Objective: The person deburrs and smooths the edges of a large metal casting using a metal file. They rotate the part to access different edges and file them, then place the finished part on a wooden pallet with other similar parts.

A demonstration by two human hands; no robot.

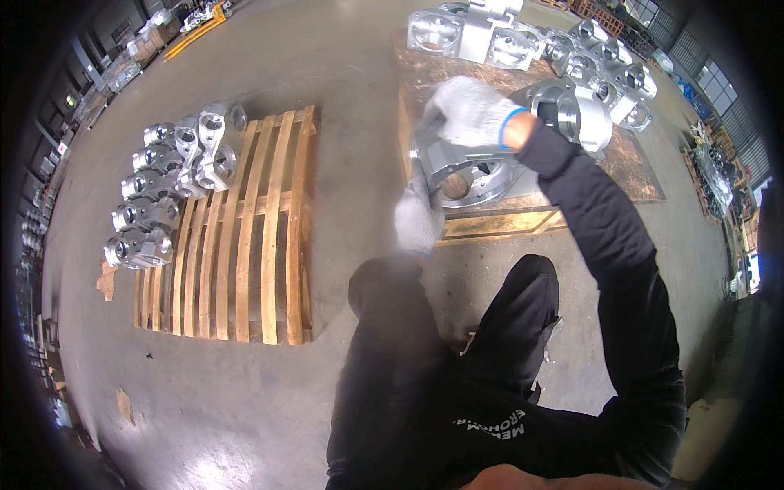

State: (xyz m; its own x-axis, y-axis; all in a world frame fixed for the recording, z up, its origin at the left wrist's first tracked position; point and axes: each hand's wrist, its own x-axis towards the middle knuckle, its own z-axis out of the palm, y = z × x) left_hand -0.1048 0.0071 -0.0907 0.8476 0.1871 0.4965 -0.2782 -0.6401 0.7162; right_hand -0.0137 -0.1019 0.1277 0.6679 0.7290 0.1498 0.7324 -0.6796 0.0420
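A silver metal casting (482, 181) with a large round opening lies at the near-left part of a brown board. My left hand (419, 219), in a white knitted glove, grips the casting's left end, its fingers partly hidden against the metal. Above the same part is my right hand (472, 111), in a white glove with a blue cuff edge. Its fingers are curled and a little blurred; whatever they hold, if anything, cannot be made out. Directly behind my right wrist stands another casting with a wide cylindrical end (584, 118).
More silver castings (478, 37) stand along the board's (637, 167) far side, on a wooden pallet (490, 224). To the left, a slatted pallet (245, 245) carries several castings (175, 171) on its left side. A yellow pallet jack (196, 34) is far left.
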